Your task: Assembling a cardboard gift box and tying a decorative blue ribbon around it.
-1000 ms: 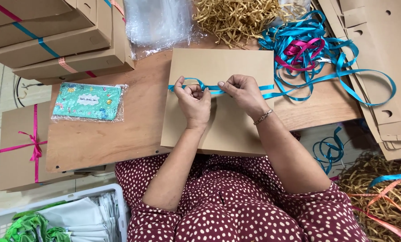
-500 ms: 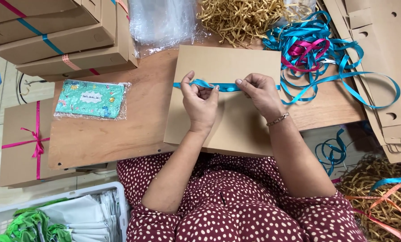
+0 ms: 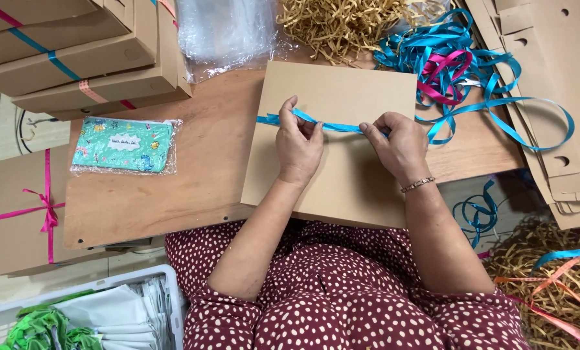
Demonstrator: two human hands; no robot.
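Note:
A flat brown cardboard box (image 3: 341,97) lies on the wooden table (image 3: 199,175) in front of me. A blue ribbon (image 3: 332,125) runs across its top. My left hand (image 3: 297,146) pinches the ribbon near the box's left side, fingers closed on it. My right hand (image 3: 400,144), with a bracelet on the wrist, grips the same ribbon further right. The ribbon trails off to the right into a tangle of blue and pink ribbon (image 3: 458,71).
Stacked ribbon-tied brown boxes (image 3: 76,58) sit at the far left. A teal patterned pouch in clear wrap (image 3: 125,144), a pink-ribboned box (image 3: 27,207), clear plastic bags (image 3: 228,29), shredded paper filler (image 3: 341,23), flat cardboard blanks (image 3: 549,97) and a white crate (image 3: 76,314) surround the table.
My hands have drawn apart along the ribbon, the right one moving rightward. The ribbon now lies stretched between them across the box.

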